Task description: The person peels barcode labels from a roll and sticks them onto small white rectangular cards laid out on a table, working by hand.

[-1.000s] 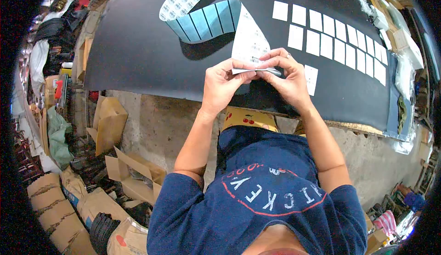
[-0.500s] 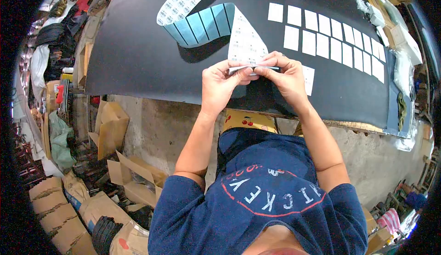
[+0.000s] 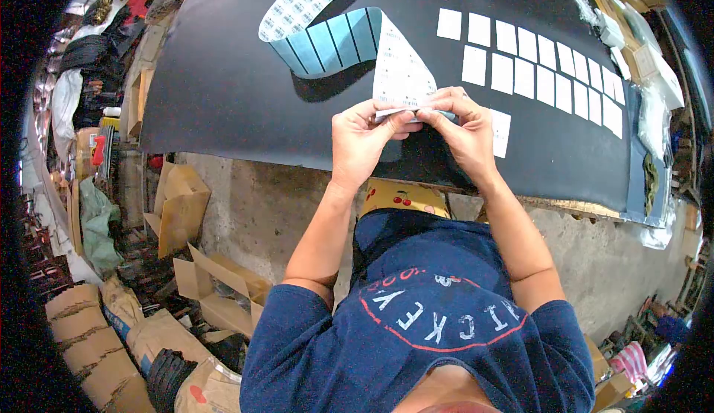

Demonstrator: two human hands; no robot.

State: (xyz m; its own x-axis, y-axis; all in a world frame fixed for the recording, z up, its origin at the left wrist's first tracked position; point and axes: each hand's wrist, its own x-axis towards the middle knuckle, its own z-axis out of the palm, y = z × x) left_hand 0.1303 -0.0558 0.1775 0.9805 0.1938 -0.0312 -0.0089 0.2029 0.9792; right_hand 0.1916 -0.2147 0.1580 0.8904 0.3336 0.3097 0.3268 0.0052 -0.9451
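Note:
A long strip of printed labels (image 3: 400, 67) runs in a loop over the black table, its blue-green backing (image 3: 336, 44) turned outward in the middle stretch. Its near end is pinched between thumb and fingers of my left hand (image 3: 362, 139) and my right hand (image 3: 470, 132), which almost touch. The strip's edge is folded there, and the fingers partly cover it. Beside my right wrist lies a single white label piece (image 3: 500, 133). Farther right, several white cards (image 3: 523, 78) lie in two rows.
The black table (image 3: 223, 93) has its front edge close to my body. Open cardboard boxes (image 3: 223, 289) stand on the floor at the left. Plastic wrapping (image 3: 654, 127) hangs at the table's right end. Bags and bundles fill the far left.
The view has shifted slightly. Both hands keep their pinch on the strip's near end, with only small finger movements.

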